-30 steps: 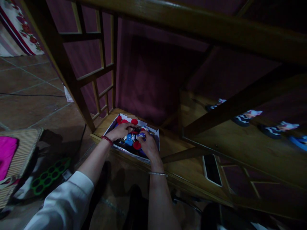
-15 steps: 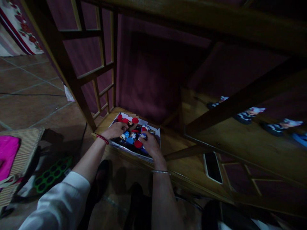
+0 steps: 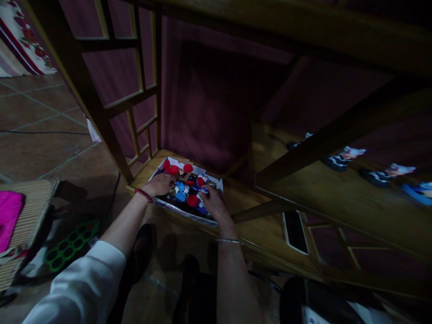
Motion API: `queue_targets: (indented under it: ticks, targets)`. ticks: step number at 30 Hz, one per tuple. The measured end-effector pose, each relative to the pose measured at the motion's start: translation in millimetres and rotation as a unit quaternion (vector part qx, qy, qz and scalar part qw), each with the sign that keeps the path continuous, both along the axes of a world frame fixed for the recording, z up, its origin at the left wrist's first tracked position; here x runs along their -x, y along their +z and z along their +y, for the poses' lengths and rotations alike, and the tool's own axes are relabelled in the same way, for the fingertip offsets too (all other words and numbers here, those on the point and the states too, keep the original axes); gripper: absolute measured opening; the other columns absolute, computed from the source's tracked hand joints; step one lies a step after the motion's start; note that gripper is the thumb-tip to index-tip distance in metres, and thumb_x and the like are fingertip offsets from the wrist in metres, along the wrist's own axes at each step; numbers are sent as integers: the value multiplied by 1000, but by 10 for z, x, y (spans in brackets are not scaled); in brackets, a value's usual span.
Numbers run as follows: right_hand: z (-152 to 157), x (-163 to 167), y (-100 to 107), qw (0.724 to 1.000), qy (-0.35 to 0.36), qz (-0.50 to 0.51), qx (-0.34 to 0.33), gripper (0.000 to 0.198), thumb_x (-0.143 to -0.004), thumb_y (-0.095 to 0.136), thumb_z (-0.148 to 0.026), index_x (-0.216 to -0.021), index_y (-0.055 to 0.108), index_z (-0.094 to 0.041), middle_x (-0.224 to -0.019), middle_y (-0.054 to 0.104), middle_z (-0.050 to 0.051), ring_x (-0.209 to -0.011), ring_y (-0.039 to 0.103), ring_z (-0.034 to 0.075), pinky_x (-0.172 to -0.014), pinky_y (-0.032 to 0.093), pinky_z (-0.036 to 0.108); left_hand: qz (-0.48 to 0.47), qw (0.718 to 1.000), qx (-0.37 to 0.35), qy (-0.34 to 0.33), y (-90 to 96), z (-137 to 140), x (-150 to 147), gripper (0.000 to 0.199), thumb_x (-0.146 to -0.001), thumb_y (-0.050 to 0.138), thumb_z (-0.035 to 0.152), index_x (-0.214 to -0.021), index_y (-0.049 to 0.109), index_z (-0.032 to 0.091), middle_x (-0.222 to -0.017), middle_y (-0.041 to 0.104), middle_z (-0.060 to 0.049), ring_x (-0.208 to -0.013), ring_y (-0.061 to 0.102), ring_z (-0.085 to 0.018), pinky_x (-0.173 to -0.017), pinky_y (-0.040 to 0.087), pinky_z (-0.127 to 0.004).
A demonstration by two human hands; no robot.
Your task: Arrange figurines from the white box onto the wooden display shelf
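A shallow white cardboard box (image 3: 220,185) stands on the low wooden shelf, full of small painted figurines with red, blue and white parts. My left hand (image 3: 161,184), with a red bead bracelet at the wrist, reaches over the box's left side. Its fingers are curled down among the figurines, and what they hold, if anything, is hidden. On the right side of the box, my right hand (image 3: 214,202) pinches a small blue-and-white figurine (image 3: 203,191) between thumb and fingers. A blue-based figurine (image 3: 181,192) and a red round piece (image 3: 192,200) lie between the hands.
Several figurines (image 3: 344,158) stand on the raised wooden shelf (image 3: 324,193) at right. A phone (image 3: 295,232) lies on the lower shelf. Wooden lattice (image 3: 141,96) rises behind the box's left end. A green tray with round holes (image 3: 71,245) and a woven seat (image 3: 37,211) are at left.
The view has shifted slightly. Both hands stay in the box; the right fingers have closed in around the blue-and-white figurine, and the left hand has barely moved.
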State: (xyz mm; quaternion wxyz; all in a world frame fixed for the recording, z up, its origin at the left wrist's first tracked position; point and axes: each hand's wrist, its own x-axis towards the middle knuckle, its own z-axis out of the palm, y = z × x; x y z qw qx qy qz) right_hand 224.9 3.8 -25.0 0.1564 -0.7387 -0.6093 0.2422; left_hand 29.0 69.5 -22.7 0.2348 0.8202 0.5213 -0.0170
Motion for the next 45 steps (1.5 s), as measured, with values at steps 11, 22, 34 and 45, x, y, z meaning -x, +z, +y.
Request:
queue_targets:
  ticks: [11,22,34,45]
  targets:
    - [-14,6,-24,1000,-3,11,-4,29,-80,47,-29,-107,56,-24,-99,61,5,-92,54,17,-80,40,28,-16,1000,-2,-24,127,-130,-127,27,-75,43,19,-95,62,16,-88,65,-10,-84,60,-21,-74,41,-28]
    - [-24,3,-21,999,-10,36,4,27,-81,45,-29,-106,55,-24,-98,62,4,-93,55,17,-80,40,27,-29,993,13,-118,216,-304,-375,22,-76,42,19,-82,63,20,-84,65,-5,-81,59,-18,-71,41,-26]
    - [4,-45,-114,998,-22,57,-16,30,-81,46,-27,-110,52,-22,-102,60,4,-94,53,16,-82,39,28,94,991,-8,-93,64,-387,-621,42,-72,52,45,-100,59,14,-101,61,-17,-97,55,-31,-77,43,-40]
    - [-25,-44,-27,999,-26,39,-20,29,-81,46,-26,-109,53,-22,-100,61,4,-93,55,17,-82,40,28,97,990,-45,-91,100,-403,-653,36,-75,48,41,-102,55,18,-97,63,-12,-94,58,-26,-80,43,-38]
